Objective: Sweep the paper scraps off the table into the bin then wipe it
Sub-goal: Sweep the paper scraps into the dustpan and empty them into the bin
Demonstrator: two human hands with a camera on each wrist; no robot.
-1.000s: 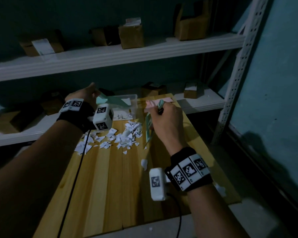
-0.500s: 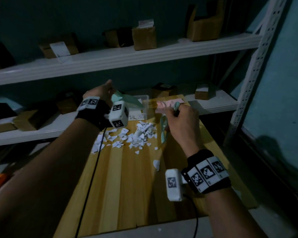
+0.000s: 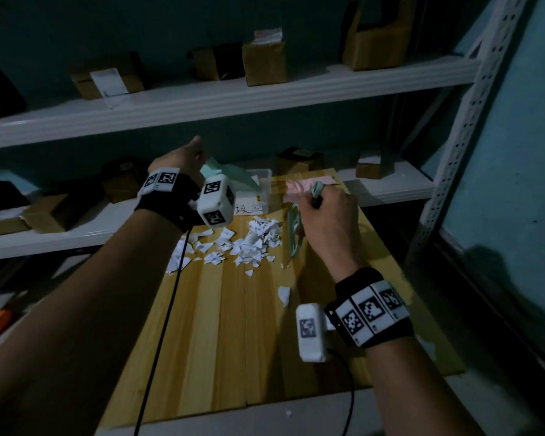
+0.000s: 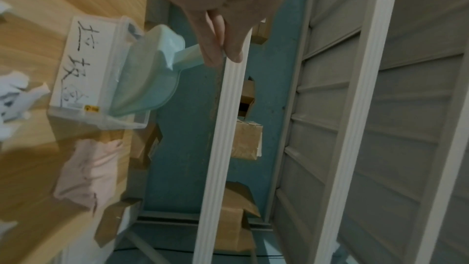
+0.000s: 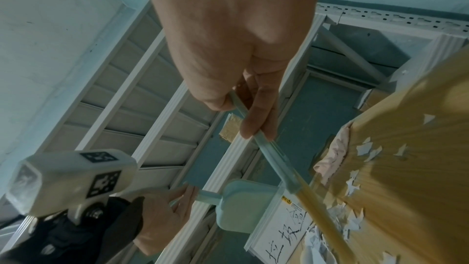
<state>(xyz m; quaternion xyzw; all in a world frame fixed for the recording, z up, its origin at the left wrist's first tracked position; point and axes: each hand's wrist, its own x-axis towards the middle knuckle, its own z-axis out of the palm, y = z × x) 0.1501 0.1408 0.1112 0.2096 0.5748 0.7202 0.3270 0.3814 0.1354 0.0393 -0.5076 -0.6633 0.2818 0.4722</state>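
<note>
White paper scraps [image 3: 252, 239] lie heaped at the far middle of the wooden table [image 3: 233, 341]. A single scrap [image 3: 283, 294] lies nearer. A clear plastic bin [image 3: 263, 196] with a handwritten label stands at the far edge. My left hand [image 3: 186, 158] grips the handle of a pale green dustpan [image 4: 144, 79], which is tilted with its mouth over the bin [image 4: 83, 67]. My right hand [image 3: 324, 215] grips a small green-handled brush [image 5: 271, 160], with its bristles down just to the right of the heap. A pink cloth [image 3: 306, 185] lies to the right of the bin.
White shelves [image 3: 233, 99] with cardboard boxes run close behind and to the left of the table. A perforated shelf post [image 3: 453, 152] stands at the right. A cable [image 3: 167, 309] hangs from my left wrist over the table's left side.
The head view has shifted, so everything sits further right in the picture. Both hands keep their grips. The dustpan stays tipped over the bin and the brush stays beside the heap.
</note>
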